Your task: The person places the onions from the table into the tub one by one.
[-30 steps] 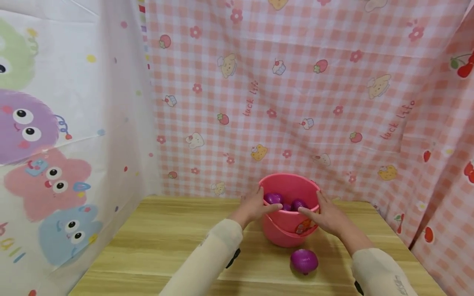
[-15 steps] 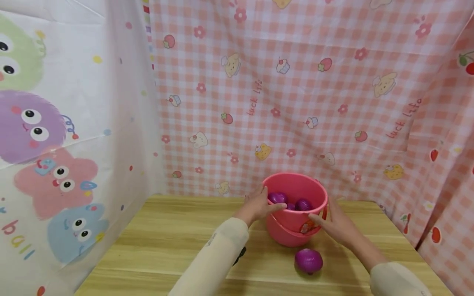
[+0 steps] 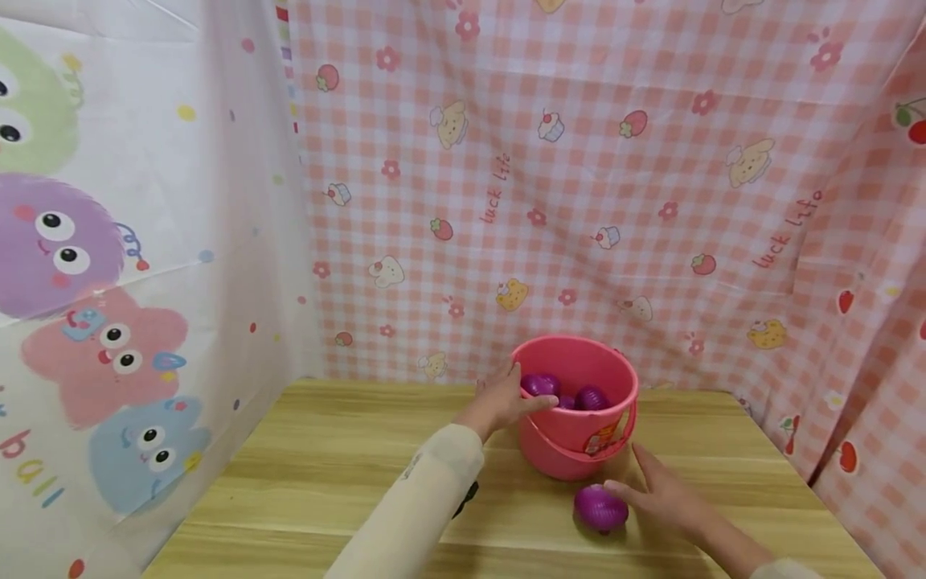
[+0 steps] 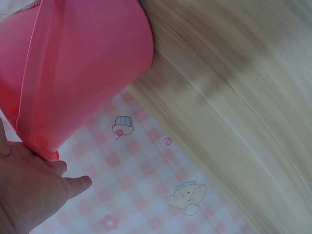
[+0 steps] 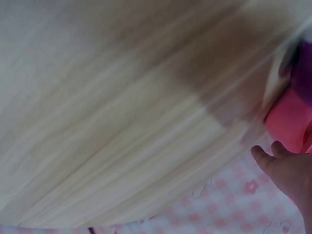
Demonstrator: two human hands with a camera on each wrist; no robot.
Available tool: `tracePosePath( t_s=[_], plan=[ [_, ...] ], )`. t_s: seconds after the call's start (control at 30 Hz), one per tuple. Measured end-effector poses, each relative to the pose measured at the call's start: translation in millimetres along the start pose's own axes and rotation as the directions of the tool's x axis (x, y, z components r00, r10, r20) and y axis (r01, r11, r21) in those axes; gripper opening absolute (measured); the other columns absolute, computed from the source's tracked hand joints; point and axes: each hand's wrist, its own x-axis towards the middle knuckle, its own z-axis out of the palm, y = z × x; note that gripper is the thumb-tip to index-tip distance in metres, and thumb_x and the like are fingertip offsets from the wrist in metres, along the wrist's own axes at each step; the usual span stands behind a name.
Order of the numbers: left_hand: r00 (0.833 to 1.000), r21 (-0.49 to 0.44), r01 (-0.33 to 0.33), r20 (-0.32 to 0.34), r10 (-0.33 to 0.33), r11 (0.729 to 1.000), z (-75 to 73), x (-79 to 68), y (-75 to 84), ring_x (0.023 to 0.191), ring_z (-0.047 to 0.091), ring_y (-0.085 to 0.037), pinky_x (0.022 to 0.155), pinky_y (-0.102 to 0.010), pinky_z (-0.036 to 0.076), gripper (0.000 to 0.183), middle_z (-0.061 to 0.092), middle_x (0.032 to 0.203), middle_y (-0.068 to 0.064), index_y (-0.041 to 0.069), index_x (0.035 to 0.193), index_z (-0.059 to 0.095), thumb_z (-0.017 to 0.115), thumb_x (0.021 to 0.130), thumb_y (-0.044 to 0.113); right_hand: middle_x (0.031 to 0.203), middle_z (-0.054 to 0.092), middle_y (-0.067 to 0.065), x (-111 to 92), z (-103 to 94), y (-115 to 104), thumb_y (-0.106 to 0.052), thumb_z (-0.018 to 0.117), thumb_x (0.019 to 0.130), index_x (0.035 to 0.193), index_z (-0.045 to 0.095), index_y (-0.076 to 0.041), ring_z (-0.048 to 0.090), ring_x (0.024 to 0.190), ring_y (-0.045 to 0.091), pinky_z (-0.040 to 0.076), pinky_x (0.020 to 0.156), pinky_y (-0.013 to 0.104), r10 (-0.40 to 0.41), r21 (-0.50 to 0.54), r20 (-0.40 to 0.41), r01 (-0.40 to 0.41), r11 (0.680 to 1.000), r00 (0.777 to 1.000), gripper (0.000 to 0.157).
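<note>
A pink bucket [image 3: 548, 420] stands upright on the table, its handle hanging down in front. Several purple onions [image 3: 592, 397] lie inside, partly hidden by the near rim. My left hand [image 3: 499, 404] grips the bucket's left rim, thumb over the edge; the left wrist view shows that hand [image 4: 34, 187] at the rim of the bucket [image 4: 102, 58]. In front of the bucket, one purple onion [image 3: 600, 510] sits on the table. My right hand [image 3: 669, 492] is beside it with fingers extended, the thumb tip at its upper right; whether they touch I cannot tell.
The wood-grain table [image 3: 347, 458] reaches back to a pink checked cloth [image 3: 405, 225] hanging close behind the bucket. A white cloth with cartoon figures [image 3: 239, 201] hangs at the left. More printed cloth [image 3: 868, 346] hangs at the right.
My right hand has let go of the bucket's right rim and moved down toward the lone onion. My left hand has stayed on the left rim. The bucket stands in place.
</note>
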Motion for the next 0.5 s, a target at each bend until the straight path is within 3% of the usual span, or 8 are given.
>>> tracePosePath(
  t_s=[0.2,0.5],
  plan=[
    [1.0,0.028,-0.011,0.004,0.011,1.0,-2.0,-0.7,0.3,0.136,0.004,-0.022,0.107,-0.047,0.001,0.107,0.006,0.151,-0.002,0.008,0.145,0.014,0.053,0.069,0.072,0.138,0.024,0.033,-6.7,20.9,2.5,-0.046,0.064,0.08,0.142,0.014,0.005,0.024,0.124,0.047,0.023,0.098,0.059,-0.058,0.055,0.003,0.058,0.997,0.998,0.094],
    [1.0,0.032,0.002,0.003,-0.002,0.999,-2.0,-0.8,1.4,0.136,0.004,-0.022,0.108,-0.046,0.004,0.107,0.006,0.151,-0.001,0.009,0.145,0.015,0.052,0.068,0.074,0.13,0.037,0.032,-10.2,31.0,0.3,-0.042,0.072,0.073,0.135,0.03,0.01,0.04,0.116,0.046,0.038,0.091,0.051,0.004,0.108,0.022,-0.006,0.994,1.0,0.091]
  ],
)
